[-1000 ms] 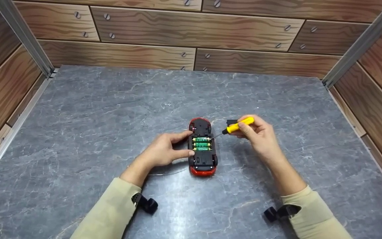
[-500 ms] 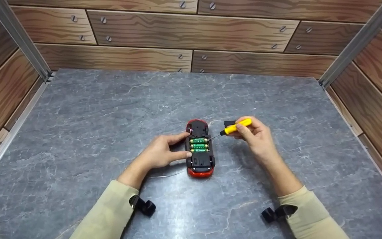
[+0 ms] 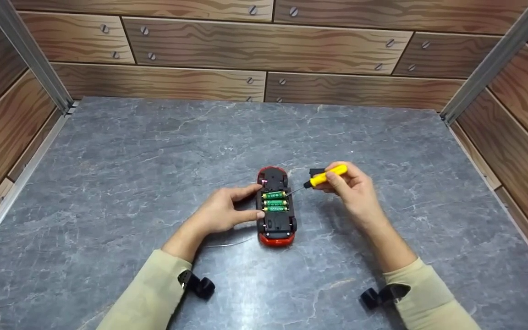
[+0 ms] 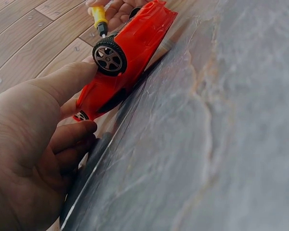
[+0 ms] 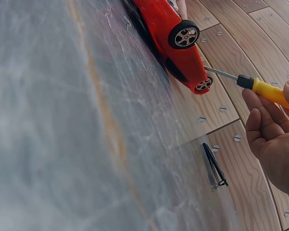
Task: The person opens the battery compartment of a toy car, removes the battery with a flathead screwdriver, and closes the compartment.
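Note:
A red toy car (image 3: 276, 239) lies upside down on the grey table, its black underside up. In its uncovered battery compartment sit three green batteries (image 3: 275, 202) side by side. My left hand (image 3: 220, 210) holds the car by its left side, thumb and index finger spread along the edge. A yellow-handled screwdriver (image 3: 328, 176) is pinched in my right hand (image 3: 358, 190); its thin shaft slants down to the right end of the top battery. From the right wrist, the shaft (image 5: 220, 72) runs in behind the car's red body.
A small black cover (image 3: 316, 172) lies on the table just beyond my right hand, partly hidden by it; it also shows in the right wrist view as a thin black piece (image 5: 214, 163). Wood-patterned panels (image 3: 264, 46) wall the table at back and sides.
The head view has shifted slightly. Both hands keep their holds, and the screwdriver tip stays at the right end of the top battery, which now sits slightly tilted.

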`<state>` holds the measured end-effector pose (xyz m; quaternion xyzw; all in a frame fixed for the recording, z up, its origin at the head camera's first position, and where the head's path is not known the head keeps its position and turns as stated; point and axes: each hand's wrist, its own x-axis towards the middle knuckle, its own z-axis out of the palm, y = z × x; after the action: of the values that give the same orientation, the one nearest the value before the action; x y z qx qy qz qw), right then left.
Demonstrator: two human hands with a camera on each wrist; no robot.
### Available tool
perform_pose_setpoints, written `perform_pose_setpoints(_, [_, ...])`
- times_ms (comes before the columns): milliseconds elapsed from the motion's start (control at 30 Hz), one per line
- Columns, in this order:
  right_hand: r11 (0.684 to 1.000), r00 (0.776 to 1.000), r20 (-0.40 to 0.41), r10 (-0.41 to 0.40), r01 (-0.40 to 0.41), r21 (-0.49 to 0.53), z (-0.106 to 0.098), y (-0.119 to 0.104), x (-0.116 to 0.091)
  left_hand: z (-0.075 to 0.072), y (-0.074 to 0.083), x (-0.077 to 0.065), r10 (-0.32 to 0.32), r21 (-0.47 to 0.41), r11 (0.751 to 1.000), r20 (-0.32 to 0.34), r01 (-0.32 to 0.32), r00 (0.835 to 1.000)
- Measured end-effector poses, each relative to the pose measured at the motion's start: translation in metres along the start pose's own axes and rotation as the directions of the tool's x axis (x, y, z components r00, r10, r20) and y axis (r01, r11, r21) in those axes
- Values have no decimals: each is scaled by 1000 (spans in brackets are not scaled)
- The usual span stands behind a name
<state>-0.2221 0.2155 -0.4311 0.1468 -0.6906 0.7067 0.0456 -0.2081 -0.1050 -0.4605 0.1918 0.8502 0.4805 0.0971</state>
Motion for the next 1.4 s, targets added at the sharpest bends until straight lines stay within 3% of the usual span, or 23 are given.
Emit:
perform_pose_setpoints(333, [999, 999, -32, 33, -33, 11, 1, -2, 0, 0, -2, 0, 10, -12, 1000, 3, -10, 1000])
perform_pose_setpoints(633, [1000, 1000, -23, 16, -16, -1, 4, -4, 1, -2, -1, -2, 5, -15, 1000, 4, -5, 1000])
perform_pose_setpoints(933, [997, 998, 1, -66, 66, 36, 2, -9, 0, 0, 0, -1, 15, -7, 1000, 4, -15, 1000])
perform_pose_setpoints(1133, [989, 992, 48, -117, 121, -83, 6, -18, -3, 0, 1, 0, 0, 1, 1000, 13, 0, 1000])
perform_pose_setpoints(1400, [965, 990, 89, -105, 124, -231, 13, -27, -6, -1, 0, -1, 1, -10, 1000, 14, -1, 1000])
